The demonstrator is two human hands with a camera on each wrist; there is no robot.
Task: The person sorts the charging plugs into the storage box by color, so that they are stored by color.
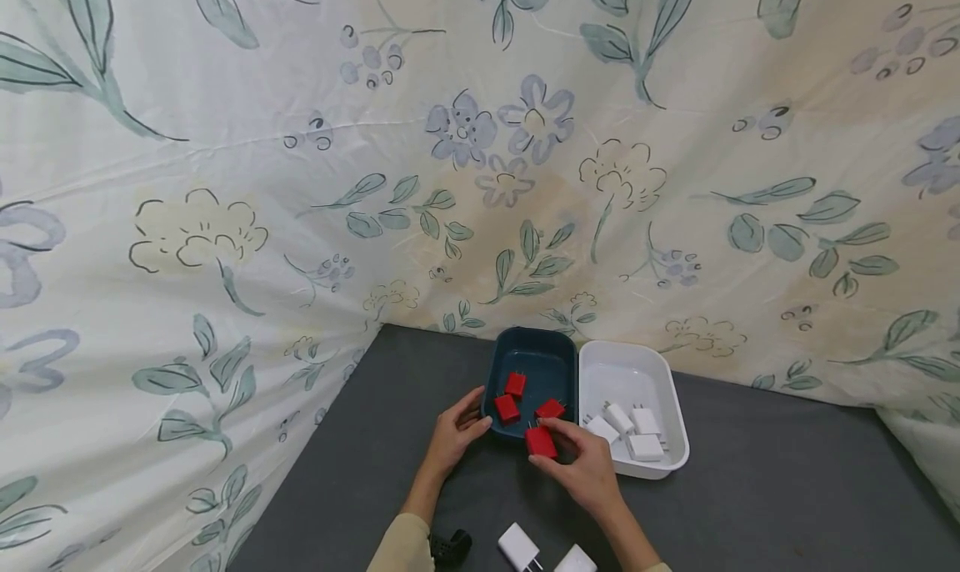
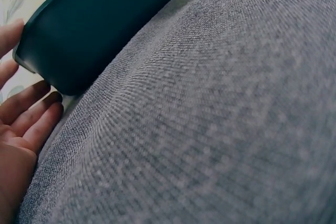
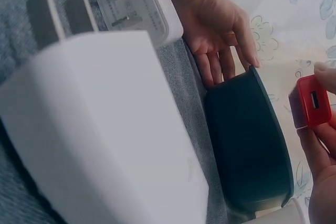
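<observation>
My right hand [image 1: 583, 465] pinches a red USB charger [image 1: 541, 443] between thumb and fingers, over the near edge of a dark teal bin [image 1: 573, 380]. The charger's USB port shows in the right wrist view, where the red charger [image 3: 313, 100] is beside the bin's rim. Inside the bin lie several more red chargers [image 1: 507, 408]. At the bin's near left corner is my left hand [image 1: 454, 435], its thumb at the rim and its fingers loosely extended along the side. In the left wrist view, these fingers [image 2: 37, 116] lie close by the bin's lower wall.
Touching the teal bin on the right stands a white bin [image 1: 678, 422] with several white chargers [image 1: 645, 448]. Two white chargers [image 1: 517, 545] lie on the dark grey tabletop [image 1: 780, 480] near its front. A floral cloth [image 1: 525, 180] hangs behind.
</observation>
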